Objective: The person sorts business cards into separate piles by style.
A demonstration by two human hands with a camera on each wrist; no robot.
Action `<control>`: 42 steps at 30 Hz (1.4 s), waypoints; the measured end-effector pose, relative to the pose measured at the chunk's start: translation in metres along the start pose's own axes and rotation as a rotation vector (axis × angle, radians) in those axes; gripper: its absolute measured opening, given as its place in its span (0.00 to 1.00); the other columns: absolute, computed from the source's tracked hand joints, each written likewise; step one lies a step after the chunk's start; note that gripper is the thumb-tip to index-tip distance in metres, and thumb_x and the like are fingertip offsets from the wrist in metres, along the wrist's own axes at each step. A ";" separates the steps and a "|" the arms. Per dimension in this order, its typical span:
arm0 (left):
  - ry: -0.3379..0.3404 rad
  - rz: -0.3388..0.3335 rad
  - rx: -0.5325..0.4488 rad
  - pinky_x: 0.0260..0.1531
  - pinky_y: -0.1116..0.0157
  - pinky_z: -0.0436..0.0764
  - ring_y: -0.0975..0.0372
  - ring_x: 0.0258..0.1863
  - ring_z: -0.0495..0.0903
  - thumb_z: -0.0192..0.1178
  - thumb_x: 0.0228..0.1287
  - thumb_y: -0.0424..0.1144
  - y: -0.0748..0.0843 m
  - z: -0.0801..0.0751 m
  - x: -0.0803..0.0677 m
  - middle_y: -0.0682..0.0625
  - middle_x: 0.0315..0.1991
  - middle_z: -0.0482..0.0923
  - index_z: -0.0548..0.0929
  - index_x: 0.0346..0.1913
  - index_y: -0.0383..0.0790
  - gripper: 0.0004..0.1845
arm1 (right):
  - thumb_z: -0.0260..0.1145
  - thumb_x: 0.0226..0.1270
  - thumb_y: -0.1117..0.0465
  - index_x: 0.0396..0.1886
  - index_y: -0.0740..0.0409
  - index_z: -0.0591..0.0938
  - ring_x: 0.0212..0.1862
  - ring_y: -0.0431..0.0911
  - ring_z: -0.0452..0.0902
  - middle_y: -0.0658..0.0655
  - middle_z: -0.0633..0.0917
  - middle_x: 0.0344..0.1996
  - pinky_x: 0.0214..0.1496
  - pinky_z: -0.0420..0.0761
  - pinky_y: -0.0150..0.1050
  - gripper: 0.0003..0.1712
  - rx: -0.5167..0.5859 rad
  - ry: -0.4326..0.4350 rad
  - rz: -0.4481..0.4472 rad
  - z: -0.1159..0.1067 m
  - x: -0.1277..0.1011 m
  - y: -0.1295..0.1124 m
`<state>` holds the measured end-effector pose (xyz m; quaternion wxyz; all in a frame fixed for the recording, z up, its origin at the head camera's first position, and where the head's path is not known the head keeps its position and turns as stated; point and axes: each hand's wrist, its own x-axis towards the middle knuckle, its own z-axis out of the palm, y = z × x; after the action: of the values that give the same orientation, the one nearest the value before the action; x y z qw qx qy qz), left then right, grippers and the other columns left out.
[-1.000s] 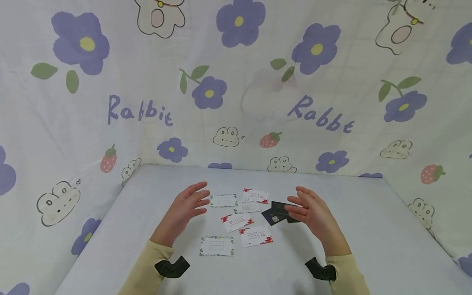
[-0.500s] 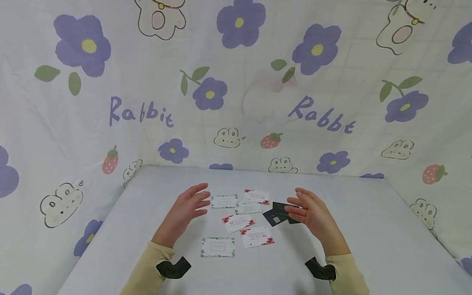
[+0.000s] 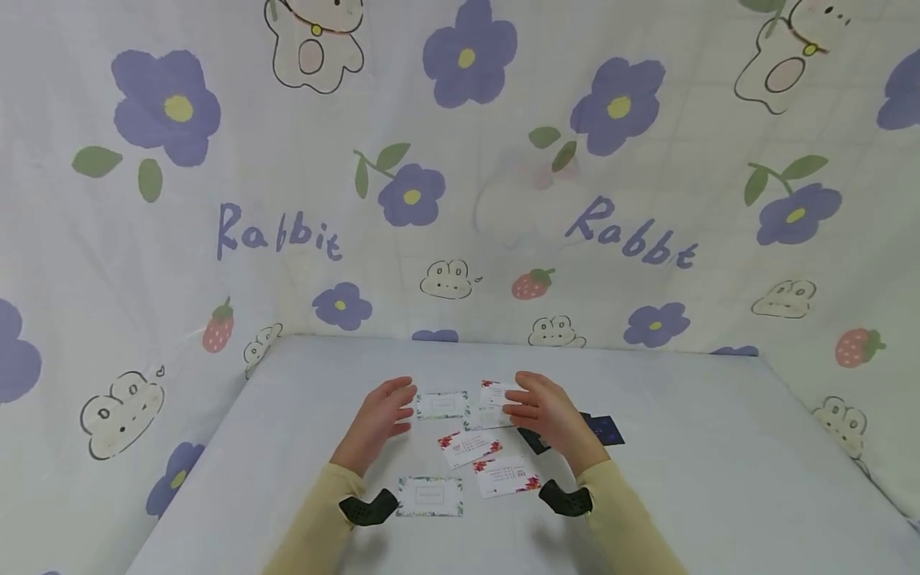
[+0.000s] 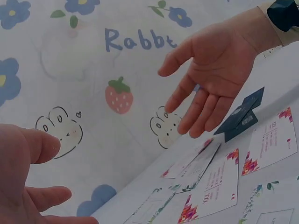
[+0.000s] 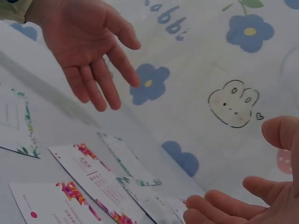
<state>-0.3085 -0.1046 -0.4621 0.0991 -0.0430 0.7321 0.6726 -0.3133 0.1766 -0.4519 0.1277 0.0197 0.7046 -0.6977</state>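
open left hand [image 5: 91,44] above cards [image 5: 100,184]

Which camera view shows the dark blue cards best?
The left wrist view: the dark blue cards show overlapping, unhidden, beyond the right hand. The head view shows them small, partly hidden. The right wrist view misses them.

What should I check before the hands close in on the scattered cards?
1. Left hand holds nothing: ok, fingers relaxed, palm turned inward.
2. Right hand holds nothing: ok, open above the far red-flowered card.
3. Hands flank the cards: not ok, the dark cards lie outside the right hand.
4. Cards lie flat on the table: ok in the wrist views.
5. Cards lie singly: not ok, the dark cards overlap, and the far light ones overlap too.
6. Near green-bordered card within the span: cannot tell, it lies close to the left sleeve, behind the hand.
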 end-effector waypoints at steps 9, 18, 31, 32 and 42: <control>0.055 -0.040 -0.020 0.62 0.51 0.79 0.45 0.66 0.73 0.55 0.75 0.50 -0.009 0.008 0.028 0.39 0.72 0.69 0.68 0.74 0.40 0.31 | 0.55 0.79 0.48 0.81 0.60 0.54 0.72 0.66 0.69 0.72 0.63 0.76 0.74 0.73 0.55 0.40 -0.091 -0.102 0.024 0.032 0.024 -0.001; 0.090 -0.083 -0.037 0.56 0.57 0.81 0.49 0.61 0.73 0.57 0.74 0.50 -0.010 0.015 0.036 0.40 0.70 0.70 0.68 0.74 0.41 0.31 | 0.55 0.79 0.50 0.82 0.60 0.50 0.76 0.67 0.63 0.73 0.57 0.79 0.75 0.70 0.57 0.42 -0.003 -0.149 0.029 0.046 0.031 0.001; 0.149 -0.085 -0.098 0.35 0.68 0.82 0.56 0.46 0.73 0.59 0.72 0.48 -0.016 0.015 0.036 0.37 0.62 0.75 0.69 0.72 0.37 0.31 | 0.58 0.76 0.46 0.82 0.55 0.52 0.76 0.65 0.64 0.73 0.60 0.78 0.67 0.78 0.45 0.44 0.217 -0.077 0.122 0.049 0.034 0.013; 0.153 -0.085 -0.112 0.34 0.68 0.81 0.56 0.45 0.74 0.58 0.73 0.48 -0.017 0.014 0.035 0.36 0.62 0.75 0.69 0.72 0.36 0.31 | 0.59 0.76 0.46 0.82 0.55 0.51 0.76 0.65 0.64 0.73 0.60 0.77 0.67 0.78 0.45 0.45 0.236 -0.075 0.127 0.048 0.035 0.014; 0.123 -0.053 -0.220 0.40 0.66 0.81 0.57 0.45 0.76 0.56 0.75 0.45 -0.011 0.006 0.018 0.33 0.65 0.74 0.66 0.74 0.33 0.31 | 0.52 0.80 0.47 0.83 0.55 0.50 0.74 0.61 0.65 0.72 0.63 0.76 0.60 0.77 0.37 0.40 0.309 -0.112 0.128 0.045 0.020 0.012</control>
<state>-0.3231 -0.0980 -0.4769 0.0665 -0.1142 0.6570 0.7422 -0.3229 0.1295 -0.4678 0.2062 0.0449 0.5780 -0.7882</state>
